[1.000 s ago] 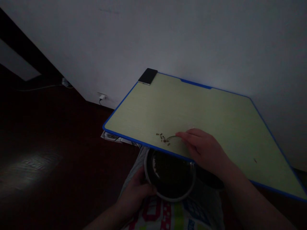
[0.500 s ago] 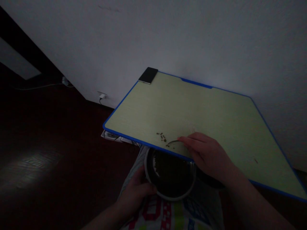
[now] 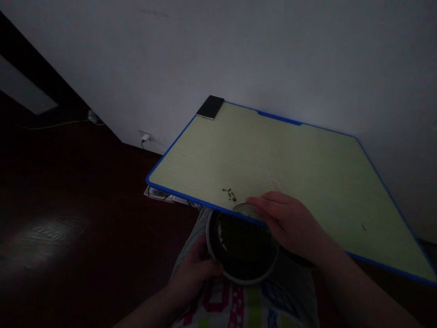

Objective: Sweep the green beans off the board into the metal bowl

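Observation:
My right hand is closed in a pinch on a thin, curved strip whose kind I cannot make out. The strip is low over the near edge of the pale tabletop, beside small dark crumbs. Below that edge, a round dark pan with a pale rim rests over my lap. My left hand grips the pan's left rim, its thumb on top. Dim light hides what lies inside the pan. A dark, handle-like shape shows to the right, partly behind my right wrist.
A black phone lies at the tabletop's far left corner. The blue-edged table stands against a grey wall. A plugged-in white charger sits low on that wall. A small dark mark shows on the table's right side.
My right hand has shifted slightly left and towards me, bringing the strip to the table's near edge. The crumbs nearest the edge no longer show there. My left hand and the pan have barely moved.

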`<state>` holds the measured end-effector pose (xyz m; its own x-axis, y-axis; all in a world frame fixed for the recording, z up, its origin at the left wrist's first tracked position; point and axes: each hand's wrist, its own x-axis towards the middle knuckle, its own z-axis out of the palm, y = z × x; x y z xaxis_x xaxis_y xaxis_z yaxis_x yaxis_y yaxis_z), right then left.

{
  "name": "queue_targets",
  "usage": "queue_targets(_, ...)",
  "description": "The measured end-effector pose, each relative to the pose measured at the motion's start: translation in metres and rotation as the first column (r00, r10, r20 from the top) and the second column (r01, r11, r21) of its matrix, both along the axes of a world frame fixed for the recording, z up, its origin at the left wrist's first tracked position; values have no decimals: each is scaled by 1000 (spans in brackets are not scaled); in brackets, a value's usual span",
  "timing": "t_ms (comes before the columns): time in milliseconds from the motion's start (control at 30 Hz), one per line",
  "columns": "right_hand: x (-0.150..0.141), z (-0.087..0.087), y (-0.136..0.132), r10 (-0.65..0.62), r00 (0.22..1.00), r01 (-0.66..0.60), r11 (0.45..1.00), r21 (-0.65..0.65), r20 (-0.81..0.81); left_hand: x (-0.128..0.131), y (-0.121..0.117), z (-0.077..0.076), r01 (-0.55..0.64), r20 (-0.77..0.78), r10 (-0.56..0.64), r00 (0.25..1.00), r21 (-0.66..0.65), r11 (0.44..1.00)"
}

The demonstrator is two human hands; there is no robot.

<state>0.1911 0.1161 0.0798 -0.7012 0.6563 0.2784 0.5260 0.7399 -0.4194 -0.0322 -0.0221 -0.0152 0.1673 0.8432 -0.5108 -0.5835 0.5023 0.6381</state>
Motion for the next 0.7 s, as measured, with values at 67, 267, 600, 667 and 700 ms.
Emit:
queue_targets(67,0,1,-1,0,1000,0,1000,-2,-13,0,1,2,-12,23,13,1000,-42,999)
queue_targets(267,3,4,-6,4,1000,-4,1000,25,-26,-2,4,4,-9,39,12,999,-70,997)
queue_targets(600,1,3,-9,-60,998,62,987,146,-17,-4,3,8,-24,44,27,999,-56,998)
queue_targets(667,-3,2,-9,-63,998,62,981,183,-2,-3,4,9,-30,65,33,997,-47,998)
queue_targets(700,-5,2,-10,-63,998,61,978,201,4,-2,5,10,-29,74,32,997,-46,999)
